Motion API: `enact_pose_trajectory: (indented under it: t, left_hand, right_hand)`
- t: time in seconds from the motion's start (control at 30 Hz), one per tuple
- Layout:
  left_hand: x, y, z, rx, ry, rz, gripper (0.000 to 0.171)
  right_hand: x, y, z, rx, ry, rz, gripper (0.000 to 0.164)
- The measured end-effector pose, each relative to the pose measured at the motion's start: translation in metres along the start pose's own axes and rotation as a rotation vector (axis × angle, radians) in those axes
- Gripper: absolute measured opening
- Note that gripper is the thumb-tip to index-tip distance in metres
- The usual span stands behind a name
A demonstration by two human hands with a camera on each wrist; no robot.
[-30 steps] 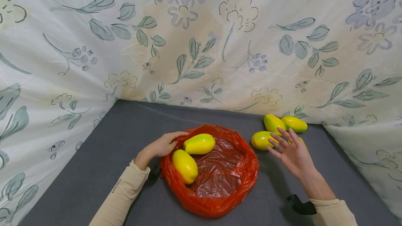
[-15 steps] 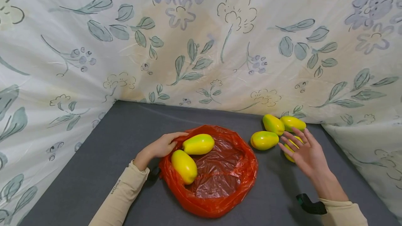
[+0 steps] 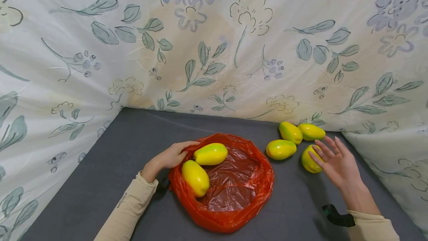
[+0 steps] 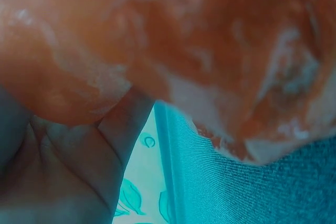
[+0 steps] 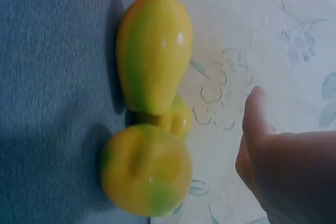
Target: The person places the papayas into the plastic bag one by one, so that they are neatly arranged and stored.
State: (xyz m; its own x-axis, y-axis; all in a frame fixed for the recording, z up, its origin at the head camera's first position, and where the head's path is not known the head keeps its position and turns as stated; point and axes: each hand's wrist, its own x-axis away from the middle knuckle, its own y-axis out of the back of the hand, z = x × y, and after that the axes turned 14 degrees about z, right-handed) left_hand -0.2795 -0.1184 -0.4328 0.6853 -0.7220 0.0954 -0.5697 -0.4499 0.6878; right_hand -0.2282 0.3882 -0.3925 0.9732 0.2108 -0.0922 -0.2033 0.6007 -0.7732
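Observation:
A red plastic bag (image 3: 220, 218) stands with its mouth wide and its rim rolled down. Two yellow-green papayas, one lengthwise (image 3: 210, 154) and one slanted (image 3: 195, 178), lie inside at its left. My left hand (image 3: 170, 155) holds the bag's far left rim; in the left wrist view the red film (image 4: 220, 51) hides most of the fingers. Over at the right, my right hand (image 3: 341, 163) is raised with spread fingers, holding nothing. Its fingertips overlap the nearest loose papaya (image 3: 310, 161) in the head view. In the right wrist view that hand (image 5: 289, 156) appears apart from the fruit.
Three more papayas lie near the back edge: one left (image 3: 281, 150), one behind it (image 3: 291, 133) and one farther right (image 3: 311, 132). They rest on a dark grey tabletop (image 3: 133, 137). Floral cloth (image 3: 214, 47) hangs behind and at both sides.
My right hand has moved rightward, uncovering the nearest loose papaya in the head view. The left hand stays at the bag's rim, and the bag and fruit remain in place.

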Motion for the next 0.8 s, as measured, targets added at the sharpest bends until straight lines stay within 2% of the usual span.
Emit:
enact_pose_trajectory:
  t: [0.27,0.47,0.5,0.6,0.63,0.67,0.73,0.8]
  left_hand:
    - [0.000,0.000,0.002,-0.011,-0.006,-0.004,0.048]
    - [0.000,0.000,0.002,-0.007,-0.005,-0.002,0.048]
    - [0.000,0.000,0.002,-0.006,-0.006,-0.002,0.048]
    - [0.000,-0.001,0.003,-0.007,-0.011,-0.003,0.049]
    - [0.000,-0.001,0.004,-0.007,-0.014,-0.003,0.049]
    - [0.000,-0.001,0.004,-0.007,-0.016,-0.003,0.049]
    - [0.000,0.000,0.005,-0.007,-0.015,-0.002,0.049]
    - [0.000,-0.001,0.005,-0.005,-0.015,-0.001,0.049]
  right_hand:
    - [0.003,0.011,0.009,-0.013,0.043,-0.049,0.023]
    - [0.004,0.027,0.015,0.030,0.059,-0.101,0.026]
    - [0.003,0.033,0.017,0.047,0.058,-0.127,0.029]
    - [-0.005,0.084,0.028,0.100,0.070,-0.134,0.037]
    - [-0.006,0.089,0.029,0.099,0.070,-0.149,0.039]
    - [-0.008,0.105,0.032,0.105,0.075,-0.147,0.041]
    - [-0.009,0.125,0.038,0.103,0.081,-0.151,0.041]
    - [-0.008,0.130,0.041,0.084,0.081,-0.168,0.040]
